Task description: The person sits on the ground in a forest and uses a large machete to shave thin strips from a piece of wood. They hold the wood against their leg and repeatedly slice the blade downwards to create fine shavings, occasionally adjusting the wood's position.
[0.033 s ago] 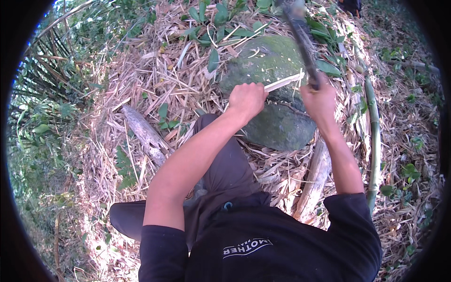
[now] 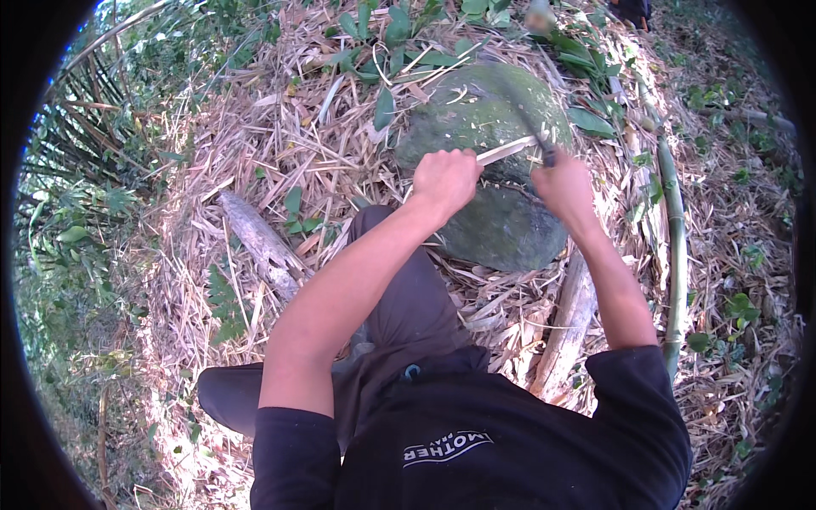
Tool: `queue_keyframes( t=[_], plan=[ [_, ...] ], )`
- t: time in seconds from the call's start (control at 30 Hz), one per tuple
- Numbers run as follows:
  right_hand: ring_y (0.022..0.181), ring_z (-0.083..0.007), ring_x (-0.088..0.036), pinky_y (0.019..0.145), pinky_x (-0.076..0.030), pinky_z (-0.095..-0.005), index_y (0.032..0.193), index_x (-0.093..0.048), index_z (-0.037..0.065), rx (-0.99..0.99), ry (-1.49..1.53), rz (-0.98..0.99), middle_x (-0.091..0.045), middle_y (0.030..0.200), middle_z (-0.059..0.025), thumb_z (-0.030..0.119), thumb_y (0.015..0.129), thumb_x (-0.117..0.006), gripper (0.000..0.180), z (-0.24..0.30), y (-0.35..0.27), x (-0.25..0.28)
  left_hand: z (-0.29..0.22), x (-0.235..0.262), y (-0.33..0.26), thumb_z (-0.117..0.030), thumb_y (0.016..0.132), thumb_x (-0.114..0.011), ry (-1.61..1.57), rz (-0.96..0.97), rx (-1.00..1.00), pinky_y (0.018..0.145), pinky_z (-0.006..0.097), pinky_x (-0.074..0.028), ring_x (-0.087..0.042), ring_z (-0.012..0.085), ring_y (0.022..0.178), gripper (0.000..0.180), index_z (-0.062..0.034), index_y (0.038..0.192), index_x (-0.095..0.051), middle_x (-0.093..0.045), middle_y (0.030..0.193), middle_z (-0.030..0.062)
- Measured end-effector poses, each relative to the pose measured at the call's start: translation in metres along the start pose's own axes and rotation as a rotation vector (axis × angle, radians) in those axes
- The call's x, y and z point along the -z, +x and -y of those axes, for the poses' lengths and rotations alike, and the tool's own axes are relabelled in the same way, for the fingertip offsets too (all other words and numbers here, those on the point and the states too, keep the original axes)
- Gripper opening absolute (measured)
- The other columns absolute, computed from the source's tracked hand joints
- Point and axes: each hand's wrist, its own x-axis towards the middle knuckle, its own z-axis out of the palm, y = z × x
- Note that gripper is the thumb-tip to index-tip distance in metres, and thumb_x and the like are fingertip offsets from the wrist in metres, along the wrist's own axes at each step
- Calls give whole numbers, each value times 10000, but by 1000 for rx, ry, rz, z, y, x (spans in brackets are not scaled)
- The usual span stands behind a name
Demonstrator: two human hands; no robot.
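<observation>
My left hand [image 2: 448, 180] is closed around one end of a pale split stick [image 2: 507, 151], perhaps bamboo, which points right over a mossy green boulder [image 2: 463, 106]. My right hand [image 2: 564, 187] grips the dark handle of a machete [image 2: 525, 113]. Its blade, blurred by motion, slants up and left over the boulder. Near the handle, the blade crosses or touches the stick's free end; I cannot tell which. Small pale shavings lie on the stone. A second mossy stone face [image 2: 501, 229], split off by a crack, sits below both hands.
Dry leaf litter covers the ground. A green bamboo pole [image 2: 674, 246] runs along the right, with a weathered log [image 2: 567, 327] nearer me. Another old log [image 2: 259, 238] lies left of my knee. Leafy plants [image 2: 399, 34] and a dark object [image 2: 633, 12] are at the far side.
The machete blade has swung left and down over the boulder, and my right hand has shifted slightly left and nearer me. My left hand and the stick have barely moved.
</observation>
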Motion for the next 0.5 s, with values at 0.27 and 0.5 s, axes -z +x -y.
queue_keyframes(
  t=[0.27,0.5],
  plan=[
    [576,-228,-681,573,-540,-361,949,-647,-33,-349,292,336,-658,660,-137,176,777,-660,270,-16,7,1,13,-11,-5,-336,961,-576,-4,-97,-47,640,477,-559,-706,362,708,327,-20,902,-636,-699,749,183],
    [556,-120,-592,557,-489,-289,894,-659,-11,-11,470,-308,-665,669,-83,132,796,-643,174,43,12,57,12,-7,-6,-328,947,-593,38,-105,-52,610,471,-557,-704,364,693,313,-27,878,-641,-695,724,175]
  ],
)
